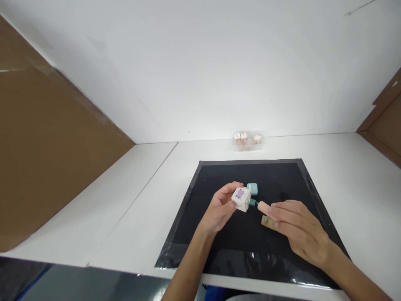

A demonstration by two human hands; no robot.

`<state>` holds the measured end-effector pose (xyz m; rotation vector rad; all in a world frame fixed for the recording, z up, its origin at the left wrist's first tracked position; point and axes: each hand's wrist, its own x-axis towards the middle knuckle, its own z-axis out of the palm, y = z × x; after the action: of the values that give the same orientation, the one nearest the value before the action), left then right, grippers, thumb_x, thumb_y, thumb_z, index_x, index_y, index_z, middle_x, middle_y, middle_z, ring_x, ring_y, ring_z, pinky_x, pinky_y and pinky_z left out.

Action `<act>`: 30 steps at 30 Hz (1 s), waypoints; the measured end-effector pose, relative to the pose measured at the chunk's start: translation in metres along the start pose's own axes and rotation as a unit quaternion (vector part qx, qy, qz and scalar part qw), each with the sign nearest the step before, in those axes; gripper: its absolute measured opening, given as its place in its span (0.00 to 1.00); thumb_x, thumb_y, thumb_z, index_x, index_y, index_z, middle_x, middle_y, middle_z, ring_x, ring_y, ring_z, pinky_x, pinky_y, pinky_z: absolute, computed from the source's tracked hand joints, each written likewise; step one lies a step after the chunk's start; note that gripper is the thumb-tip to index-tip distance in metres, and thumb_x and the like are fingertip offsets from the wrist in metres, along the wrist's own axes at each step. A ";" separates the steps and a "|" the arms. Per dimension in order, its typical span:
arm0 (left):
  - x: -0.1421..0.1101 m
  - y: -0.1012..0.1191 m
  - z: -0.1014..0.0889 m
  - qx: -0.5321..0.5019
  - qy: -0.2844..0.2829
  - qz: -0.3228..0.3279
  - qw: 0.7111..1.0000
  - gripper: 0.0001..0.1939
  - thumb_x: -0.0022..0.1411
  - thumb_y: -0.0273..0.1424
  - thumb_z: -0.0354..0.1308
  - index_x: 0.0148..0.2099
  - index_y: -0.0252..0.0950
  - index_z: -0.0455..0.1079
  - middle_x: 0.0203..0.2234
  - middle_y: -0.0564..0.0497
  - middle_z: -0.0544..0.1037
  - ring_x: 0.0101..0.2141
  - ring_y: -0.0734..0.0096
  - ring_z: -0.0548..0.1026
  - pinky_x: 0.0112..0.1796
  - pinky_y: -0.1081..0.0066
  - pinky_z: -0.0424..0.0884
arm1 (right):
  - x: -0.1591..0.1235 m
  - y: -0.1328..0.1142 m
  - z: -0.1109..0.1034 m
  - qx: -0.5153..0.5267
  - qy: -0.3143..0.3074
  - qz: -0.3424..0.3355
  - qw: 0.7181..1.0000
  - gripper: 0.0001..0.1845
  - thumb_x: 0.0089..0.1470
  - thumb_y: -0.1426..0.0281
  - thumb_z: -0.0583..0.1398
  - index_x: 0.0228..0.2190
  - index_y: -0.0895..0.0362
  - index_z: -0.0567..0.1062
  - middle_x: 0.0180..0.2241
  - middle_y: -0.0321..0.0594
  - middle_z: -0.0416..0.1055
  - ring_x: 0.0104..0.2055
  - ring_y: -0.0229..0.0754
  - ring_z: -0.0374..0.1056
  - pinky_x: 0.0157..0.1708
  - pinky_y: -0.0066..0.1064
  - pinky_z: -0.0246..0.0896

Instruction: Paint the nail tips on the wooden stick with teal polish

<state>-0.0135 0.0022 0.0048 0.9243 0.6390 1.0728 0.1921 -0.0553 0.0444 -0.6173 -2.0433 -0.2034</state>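
My left hand [221, 207] is closed around a square white nail polish bottle [241, 198] with a purple flower print. The bottle lies tilted, its teal neck [252, 202] pointing right. Between the fingers of my right hand [300, 230] is a peach nail polish cap [265, 207], with its brush end close to the neck; whether the brush touches the neck is too small to tell. Just beyond the bottle lies a light teal rounded square piece [253, 189]. Beneath my right fingers, partly hidden, rests a small tan block [268, 222] with a greenish mark on it.
A black mat [225, 251] covers part of the white table [138, 217]. Behind it, against the white wall, stands a clear plastic tray [249, 147] holding several peach-capped white bottles. Brown panels rise at the left [56, 138] and right [385, 121].
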 end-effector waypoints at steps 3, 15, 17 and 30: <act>0.000 -0.001 -0.001 -0.001 -0.003 0.004 1.000 0.25 0.38 0.41 0.72 0.40 0.37 0.75 0.34 0.50 0.75 0.32 0.71 0.73 0.33 0.72 0.67 | 0.001 -0.001 0.000 0.006 -0.002 0.016 1.000 0.10 0.60 0.81 0.52 0.35 0.58 0.71 0.36 0.49 0.80 0.39 0.43 0.76 0.35 0.35 0.75; 0.000 0.001 0.002 0.005 -0.009 0.018 1.000 0.23 0.39 0.41 0.72 0.39 0.37 0.76 0.35 0.50 0.73 0.32 0.71 0.73 0.33 0.72 0.68 | 0.002 -0.002 0.000 0.169 0.019 0.256 0.952 0.13 0.57 0.81 0.52 0.37 0.52 0.71 0.35 0.40 0.77 0.37 0.39 0.74 0.33 0.28 0.73; 0.000 0.002 0.002 0.007 -0.007 0.020 1.000 0.24 0.38 0.41 0.72 0.38 0.37 0.75 0.34 0.50 0.73 0.32 0.71 0.73 0.32 0.73 0.68 | 0.000 -0.001 0.000 0.200 0.036 0.340 0.918 0.08 0.58 0.76 0.55 0.35 0.51 0.72 0.34 0.38 0.77 0.37 0.39 0.75 0.34 0.27 0.72; 0.008 -0.003 0.006 0.130 0.048 -0.036 0.990 0.18 0.39 0.29 0.70 0.34 0.35 0.68 0.29 0.53 0.74 0.32 0.74 0.72 0.35 0.74 0.68 | -0.003 0.020 -0.002 0.331 0.190 0.583 0.717 0.16 0.42 0.54 0.68 0.29 0.52 0.76 0.28 0.34 0.76 0.30 0.35 0.69 0.34 0.26 0.66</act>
<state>-0.0043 0.0074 0.0048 1.0708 0.9011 0.9884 0.2049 -0.0398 0.0410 -1.1323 -0.8892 1.0253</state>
